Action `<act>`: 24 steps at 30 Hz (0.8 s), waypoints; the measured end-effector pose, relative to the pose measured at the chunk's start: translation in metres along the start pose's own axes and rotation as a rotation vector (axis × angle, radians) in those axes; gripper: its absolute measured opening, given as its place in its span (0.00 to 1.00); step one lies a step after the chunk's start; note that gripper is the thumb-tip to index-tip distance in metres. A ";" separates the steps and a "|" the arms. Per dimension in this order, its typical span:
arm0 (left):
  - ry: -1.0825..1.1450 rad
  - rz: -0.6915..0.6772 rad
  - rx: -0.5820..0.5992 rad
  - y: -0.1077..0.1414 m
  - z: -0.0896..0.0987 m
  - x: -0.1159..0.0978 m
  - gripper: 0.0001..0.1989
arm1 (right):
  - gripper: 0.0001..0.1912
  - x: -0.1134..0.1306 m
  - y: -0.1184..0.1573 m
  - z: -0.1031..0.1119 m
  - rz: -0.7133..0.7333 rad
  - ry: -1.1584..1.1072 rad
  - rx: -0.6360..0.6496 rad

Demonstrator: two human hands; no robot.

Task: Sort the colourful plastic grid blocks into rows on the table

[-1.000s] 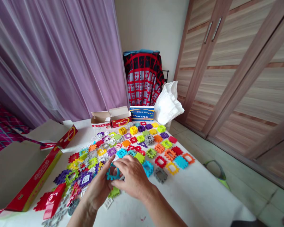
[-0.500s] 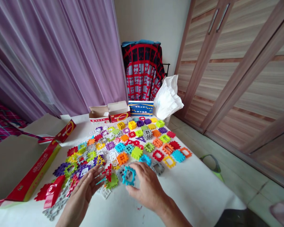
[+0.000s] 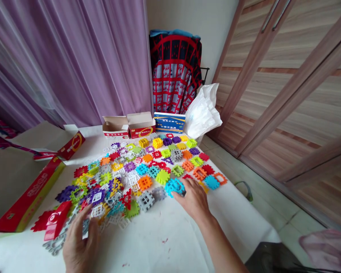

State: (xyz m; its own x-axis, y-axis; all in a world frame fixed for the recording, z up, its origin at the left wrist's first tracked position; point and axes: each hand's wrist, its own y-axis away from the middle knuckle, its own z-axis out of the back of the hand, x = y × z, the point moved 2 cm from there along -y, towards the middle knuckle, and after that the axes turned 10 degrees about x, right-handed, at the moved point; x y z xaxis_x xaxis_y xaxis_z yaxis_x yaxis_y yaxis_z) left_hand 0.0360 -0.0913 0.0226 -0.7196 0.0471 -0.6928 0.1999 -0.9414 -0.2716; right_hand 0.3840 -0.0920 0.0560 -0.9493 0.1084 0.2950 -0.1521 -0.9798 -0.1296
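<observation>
My right hand (image 3: 195,199) has its thumb and fingers on a blue square toy piece (image 3: 174,187) with notched edges, at the front right of the spread pieces. That piece lies over or against another blue one; their border is hard to see. Lower left, my left hand (image 3: 81,239) is open, thumb and fingers apart, beside the jumbled pile. Just beyond its fingertips lies a white window-shaped piece (image 3: 98,210). Between my hands are a red triangular piece (image 3: 126,199), a lime-green square piece (image 3: 132,209) and a grey notched piece (image 3: 146,201).
Two open red boxes (image 3: 116,131) (image 3: 142,127) and a blue box (image 3: 169,123) stand at the table's back. Large open cartons (image 3: 34,201) line the left. A white bag (image 3: 203,110) stands past the far right corner, near wooden cabinets (image 3: 272,94).
My right hand has carried the blue piece forward and right onto the other blue piece. My left hand has drawn back toward the lower left. The camera view has shifted slightly.
</observation>
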 end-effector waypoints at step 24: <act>0.218 0.130 -0.022 -0.005 0.001 0.006 0.22 | 0.19 0.067 -0.074 -0.020 0.044 -0.001 0.010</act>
State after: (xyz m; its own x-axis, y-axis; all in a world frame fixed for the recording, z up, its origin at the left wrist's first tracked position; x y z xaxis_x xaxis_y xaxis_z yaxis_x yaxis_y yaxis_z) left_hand 0.0305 -0.0869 0.0207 -0.5268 -0.0009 -0.8500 0.2979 -0.9368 -0.1836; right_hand 0.3263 -0.0085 0.0670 -0.9547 0.0648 0.2905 -0.1074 -0.9853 -0.1331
